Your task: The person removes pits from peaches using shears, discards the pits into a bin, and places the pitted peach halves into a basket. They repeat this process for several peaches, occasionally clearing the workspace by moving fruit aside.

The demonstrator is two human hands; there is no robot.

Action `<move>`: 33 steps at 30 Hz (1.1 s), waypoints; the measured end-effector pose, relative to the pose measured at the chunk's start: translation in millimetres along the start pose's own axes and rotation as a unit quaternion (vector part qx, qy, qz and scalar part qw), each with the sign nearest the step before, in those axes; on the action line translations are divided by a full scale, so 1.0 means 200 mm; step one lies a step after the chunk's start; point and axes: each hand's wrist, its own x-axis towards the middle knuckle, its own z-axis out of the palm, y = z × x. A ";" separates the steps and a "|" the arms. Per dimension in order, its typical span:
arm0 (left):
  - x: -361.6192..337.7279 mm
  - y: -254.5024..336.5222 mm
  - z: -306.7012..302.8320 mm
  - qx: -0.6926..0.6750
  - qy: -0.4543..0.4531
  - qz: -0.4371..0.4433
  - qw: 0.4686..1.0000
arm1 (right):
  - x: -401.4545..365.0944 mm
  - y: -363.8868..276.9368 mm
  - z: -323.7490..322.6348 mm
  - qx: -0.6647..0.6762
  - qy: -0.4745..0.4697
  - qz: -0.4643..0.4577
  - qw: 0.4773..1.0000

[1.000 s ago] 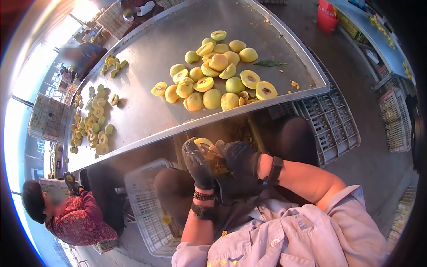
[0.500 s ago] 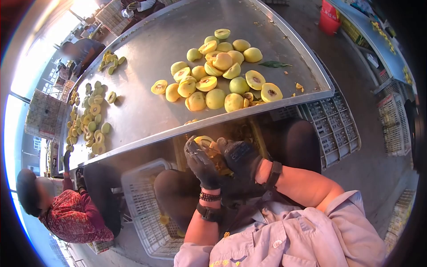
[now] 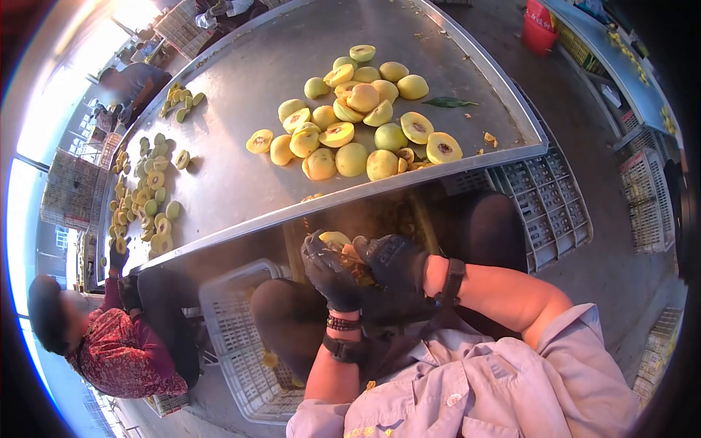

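Note:
Yellow fruit, some of it cut in halves with brown centres, lies in a pile [image 3: 352, 159] on the metal table [image 3: 241, 87]. Below the table's near edge, my left hand [image 3: 328, 274], in a dark glove, is curled around a yellow fruit piece [image 3: 335, 239]. My right hand [image 3: 392, 257], also gloved, is closed close beside it, with its fingers against the fruit. Whatever else the right hand grips is too small and dark to make out.
A white crate [image 3: 237, 350] stands at my left knee, and a grey crate [image 3: 548, 201] lies beneath the table's right corner. More fruit halves [image 3: 150, 193] are on the table's left. A co-worker in red [image 3: 124, 358] sits at the left. A green leaf [image 3: 447, 102] lies right of the pile.
Both my hands have shifted slightly and still meet at the fruit piece. The co-worker's gloved hand at the left has moved up to the fruit halves at the table's edge.

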 end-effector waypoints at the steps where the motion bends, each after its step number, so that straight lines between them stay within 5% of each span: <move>1: 0.00 0.01 -0.01 0.003 -0.018 -0.014 1.000 | 0.00 0.01 0.00 0.015 -0.001 -0.011 1.000; 6: 0.04 -0.06 -0.03 -0.090 -0.102 -0.087 0.987 | 0.01 0.03 -0.01 0.068 -0.060 0.064 0.994; 9: 0.01 0.00 -0.01 -0.211 -0.065 -0.157 0.963 | 0.04 0.07 0.03 0.119 -0.057 0.092 0.987; 13: -0.03 0.01 0.00 -0.049 -0.032 -0.075 0.995 | 0.02 0.09 0.11 0.185 -0.025 0.067 0.980; 20: 0.01 0.00 -0.03 -0.041 -0.071 -0.049 0.995 | 0.00 0.09 0.02 0.134 -0.027 -0.014 0.990; 23: 0.02 -0.05 -0.05 -0.036 -0.105 -0.062 0.992 | 0.02 0.10 0.03 0.113 -0.101 0.058 0.987; 27: 0.01 -0.02 -0.02 -0.012 -0.064 -0.070 0.995 | 0.02 0.08 0.09 0.029 -0.064 0.096 0.993; 33: 0.03 0.03 0.00 0.122 -0.043 0.107 0.986 | -0.01 0.03 0.08 0.099 -0.017 0.109 0.989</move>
